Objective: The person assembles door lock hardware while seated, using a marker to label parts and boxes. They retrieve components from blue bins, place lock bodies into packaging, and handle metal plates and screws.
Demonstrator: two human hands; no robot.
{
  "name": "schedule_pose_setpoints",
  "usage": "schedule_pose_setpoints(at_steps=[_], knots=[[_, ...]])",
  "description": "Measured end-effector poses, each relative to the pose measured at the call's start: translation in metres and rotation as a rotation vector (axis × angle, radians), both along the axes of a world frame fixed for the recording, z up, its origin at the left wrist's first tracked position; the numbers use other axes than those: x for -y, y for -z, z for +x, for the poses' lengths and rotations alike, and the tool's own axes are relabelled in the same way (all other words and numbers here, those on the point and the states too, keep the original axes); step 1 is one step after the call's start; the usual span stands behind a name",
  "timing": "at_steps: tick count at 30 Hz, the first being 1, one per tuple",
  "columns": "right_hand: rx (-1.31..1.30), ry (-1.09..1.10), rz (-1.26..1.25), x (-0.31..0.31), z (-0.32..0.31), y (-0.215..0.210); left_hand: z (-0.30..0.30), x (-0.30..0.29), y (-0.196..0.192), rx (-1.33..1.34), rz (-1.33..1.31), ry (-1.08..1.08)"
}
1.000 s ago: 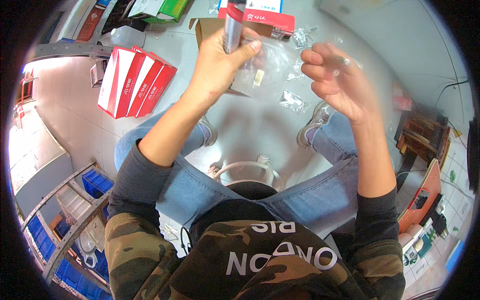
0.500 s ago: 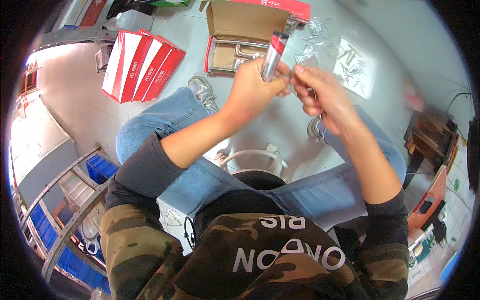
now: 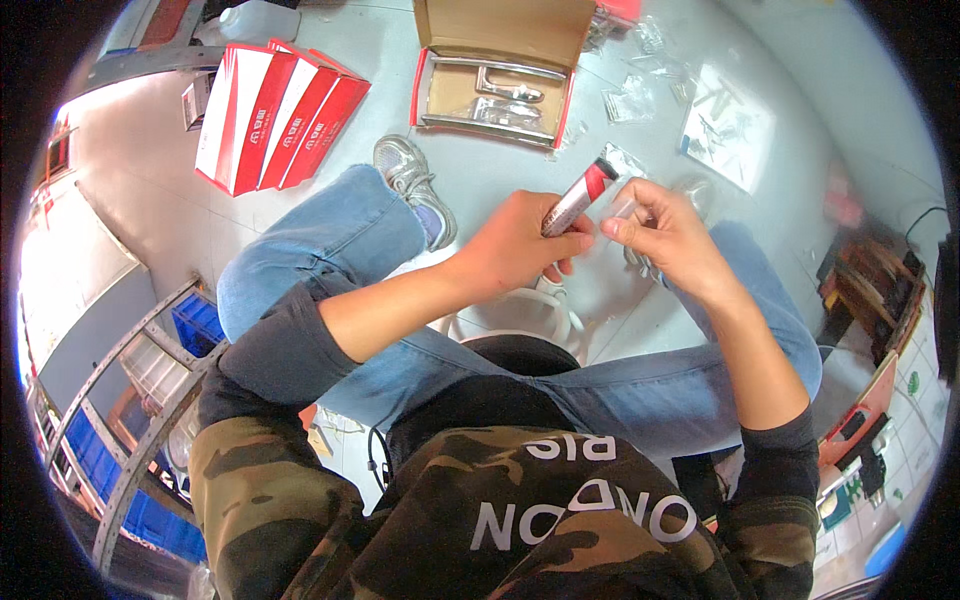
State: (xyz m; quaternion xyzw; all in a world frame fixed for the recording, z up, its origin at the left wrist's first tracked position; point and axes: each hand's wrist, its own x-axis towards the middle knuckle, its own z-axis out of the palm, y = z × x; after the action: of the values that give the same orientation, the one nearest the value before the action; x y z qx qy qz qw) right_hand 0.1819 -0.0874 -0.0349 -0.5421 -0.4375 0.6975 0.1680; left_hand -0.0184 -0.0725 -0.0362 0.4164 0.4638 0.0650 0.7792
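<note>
In front of me, my left hand (image 3: 515, 245) is wrapped round a slim red and silver tube (image 3: 575, 205) with a black end. The tube tilts up toward the right. Close beside it, my right hand (image 3: 672, 238) pinches a small, pale, see-through piece (image 3: 622, 208), whose kind I cannot make out. Its edge lies near the tube's upper end; whether they touch is unclear. Beyond the hands stands an open cardboard box (image 3: 424, 92) with a metal door handle (image 3: 512, 90) and bagged metal parts (image 3: 505, 112) inside.
Red and white boxes (image 3: 285, 125) lie fanned out at the left. Clear plastic bags (image 3: 630, 100) and a white sheet (image 3: 735, 150) with small metal parts are on the floor at the right. A metal rack (image 3: 140, 470) with blue crates (image 3: 200, 322) stands at lower left.
Both hands have come down and nearer to me. The tube, upright before, now leans to the right, and the pale piece in my right hand has come into view.
</note>
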Motion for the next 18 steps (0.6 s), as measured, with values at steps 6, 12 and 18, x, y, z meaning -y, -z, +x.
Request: schedule_pose_setpoints(at_steps=[6,12,18], knots=[[0.116,0.163,0.083,0.006,-0.013,-0.006,0.004,-0.007,-0.004,-0.137,0.121,0.085],[0.199,0.320,0.177,0.011,-0.017,-0.006,0.009,-0.004,-0.006,-0.269,0.292,0.080],[0.055,0.218,0.194,0.010,-0.021,-0.003,0.014,-0.004,-0.008,-0.225,0.438,0.044]])
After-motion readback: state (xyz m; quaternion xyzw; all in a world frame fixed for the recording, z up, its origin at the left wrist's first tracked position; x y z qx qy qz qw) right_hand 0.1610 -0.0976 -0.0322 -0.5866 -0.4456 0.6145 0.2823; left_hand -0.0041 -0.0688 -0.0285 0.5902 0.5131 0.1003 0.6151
